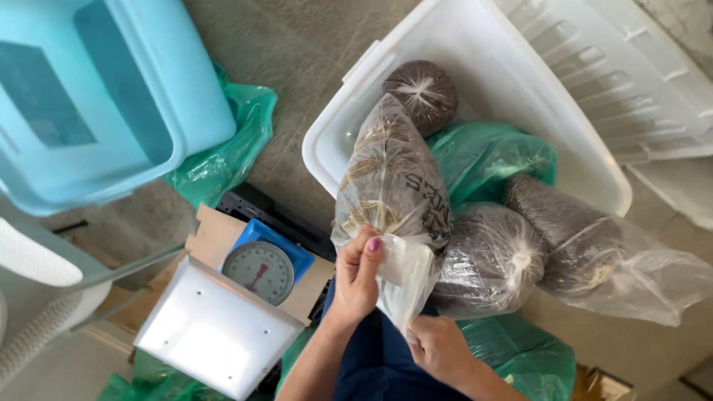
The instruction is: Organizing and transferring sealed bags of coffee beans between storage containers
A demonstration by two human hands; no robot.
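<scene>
Clear plastic bag [392, 189] of brown fibrous fill is held at its open neck; left hand [356, 271] pinched shut on the film from above, right hand [438, 347] closed on the loose tail just below it; bulk of the bag extends beyond the grip, over the white tub [327, 148]. Risk: thin film could slip or tear at the pinch under the load; similar bags [490, 260] crowd beside the grip and could be knocked.

Bare grey concrete floor [297, 67] in soft daylight; a pale blue plastic tub [141, 89] stands upper left, white plastic crate [616, 82] upper right.
</scene>
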